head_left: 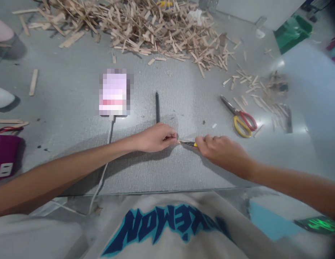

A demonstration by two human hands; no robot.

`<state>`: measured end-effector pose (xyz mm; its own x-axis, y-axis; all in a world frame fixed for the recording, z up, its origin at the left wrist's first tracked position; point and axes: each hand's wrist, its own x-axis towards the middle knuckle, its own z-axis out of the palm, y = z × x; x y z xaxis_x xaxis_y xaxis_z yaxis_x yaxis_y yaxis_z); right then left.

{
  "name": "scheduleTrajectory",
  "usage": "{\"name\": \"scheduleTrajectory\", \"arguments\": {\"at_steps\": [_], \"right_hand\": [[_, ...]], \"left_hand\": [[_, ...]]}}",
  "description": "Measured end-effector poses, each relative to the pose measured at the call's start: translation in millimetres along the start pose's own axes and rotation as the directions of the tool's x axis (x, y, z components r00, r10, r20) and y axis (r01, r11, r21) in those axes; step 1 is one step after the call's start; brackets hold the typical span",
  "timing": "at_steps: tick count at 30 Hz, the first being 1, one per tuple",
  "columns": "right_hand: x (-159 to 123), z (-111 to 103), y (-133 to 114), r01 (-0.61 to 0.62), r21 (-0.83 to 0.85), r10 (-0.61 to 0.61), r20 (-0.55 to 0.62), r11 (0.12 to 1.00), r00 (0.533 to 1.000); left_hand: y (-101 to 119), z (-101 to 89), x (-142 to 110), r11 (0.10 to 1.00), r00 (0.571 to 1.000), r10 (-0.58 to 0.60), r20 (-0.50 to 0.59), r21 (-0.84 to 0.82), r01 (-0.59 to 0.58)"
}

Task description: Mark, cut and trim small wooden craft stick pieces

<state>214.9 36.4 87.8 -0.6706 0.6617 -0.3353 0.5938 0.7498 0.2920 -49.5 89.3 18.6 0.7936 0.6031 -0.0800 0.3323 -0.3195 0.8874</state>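
Observation:
My left hand (159, 138) is closed in a pinch near the middle of the table. A tiny pale bit of wood (179, 141) shows at its fingertips, with the rest hidden by the fingers. From the right, my right hand (221, 151) wraps round a yellow-handled tool (188, 143) with a narrow dark front end. Whether that end is a blade or a pair of jaws, I cannot tell. Its tip meets the pale bit at the left fingertips. Just beyond my left hand lies a black pen-like stick (157, 107).
A heap of cut wooden sticks (156, 32) covers the far side. Red-and-yellow-handled scissors (241, 120) lie at right. A phone (115, 93) with a white cable (109, 138) lies left of centre. A purple box (7, 153) and a white mouse-like object (2, 98) are far left.

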Motion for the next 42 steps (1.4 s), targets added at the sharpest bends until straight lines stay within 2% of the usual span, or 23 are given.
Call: {"name": "scheduleTrajectory", "arguments": {"at_steps": [5,7,12,19,25,28,31,35,39,42], "right_hand": [[8.0,21.3,9.2,0.041,0.023,-0.042,0.056,0.999,0.998],[8.8,17.2,8.8,0.045,0.042,-0.048,0.067,0.998,0.997],[4.4,-9.4,-1.7,0.010,0.006,-0.010,0.093,1.000,0.996],[11.9,12.5,7.5,0.041,0.048,-0.045,0.077,0.998,0.996],[11.7,-18.0,-1.0,0.012,0.061,-0.021,0.156,0.998,0.988],[12.7,-15.1,-1.4,0.000,0.103,-0.013,0.122,0.995,0.992],[15.6,-10.9,0.6,0.012,0.095,-0.025,0.139,0.995,0.990],[17.6,-21.5,2.1,0.019,0.100,-0.037,0.186,0.995,0.982],[14.6,-26.3,6.5,-0.005,0.094,-0.010,0.162,0.996,0.987],[12.6,-22.2,10.3,-0.165,0.134,0.149,0.124,0.977,0.981]], "left_hand": [[-0.8,1.8,1.5,0.999,1.000,0.011,-0.006,0.041,-0.011],[-0.9,2.4,1.2,0.999,1.000,0.004,-0.003,0.049,-0.004],[-0.1,2.4,-0.9,0.999,1.000,0.008,-0.011,0.033,-0.008],[-0.8,2.2,-0.1,0.999,1.000,-0.004,-0.004,0.038,0.004],[-3.3,3.1,-1.8,0.999,1.000,0.006,-0.002,0.034,-0.006],[-4.0,3.4,-1.9,1.000,1.000,0.011,-0.007,0.027,-0.011],[-3.7,3.7,-1.3,0.999,1.000,0.015,-0.005,0.035,-0.015],[-0.6,2.9,-1.9,1.000,1.000,-0.004,-0.010,0.029,0.005],[0.9,1.3,-4.0,0.990,0.997,-0.067,-0.031,-0.128,0.063],[-2.4,5.6,-4.4,0.942,0.988,-0.102,-0.115,-0.330,0.059]]}}
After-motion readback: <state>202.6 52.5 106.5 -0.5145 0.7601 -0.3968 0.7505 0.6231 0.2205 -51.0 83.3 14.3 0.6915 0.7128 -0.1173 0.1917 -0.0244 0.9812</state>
